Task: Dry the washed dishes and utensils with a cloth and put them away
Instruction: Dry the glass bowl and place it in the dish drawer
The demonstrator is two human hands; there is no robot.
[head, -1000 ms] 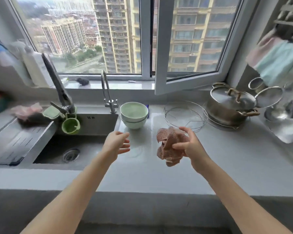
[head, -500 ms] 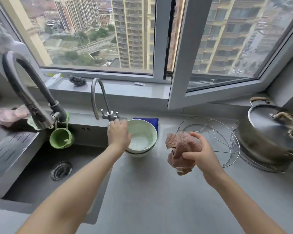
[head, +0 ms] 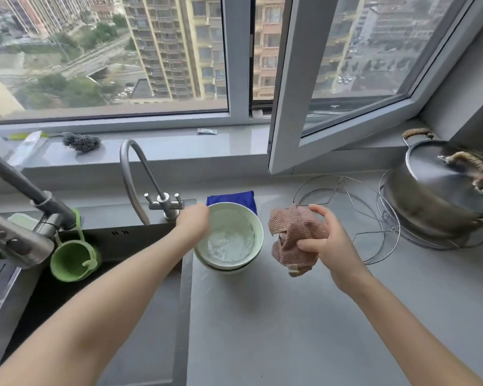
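Two stacked pale green bowls (head: 230, 240) sit on the grey counter beside the sink, the top one wet inside. My left hand (head: 193, 222) rests on the left rim of the top bowl, fingers curled over its edge. A bunched pink waffle-weave cloth (head: 293, 238) hangs just right of the bowls, gripped in my right hand (head: 329, 240) a little above the counter.
A dark sink (head: 101, 263) with a tall faucet (head: 140, 179) lies left, with a green cup (head: 73, 260) hanging on a second faucet (head: 25, 218). A blue cloth (head: 232, 197) lies behind the bowls. Wire racks (head: 374, 218) and a lidded steel pot (head: 441, 193) stand right. An open window sash (head: 290, 107) juts over the counter.
My head has moved closer to the counter. My left hand reached forward from mid-air to the rim of the top bowl. My right hand kept hold of the pink cloth.
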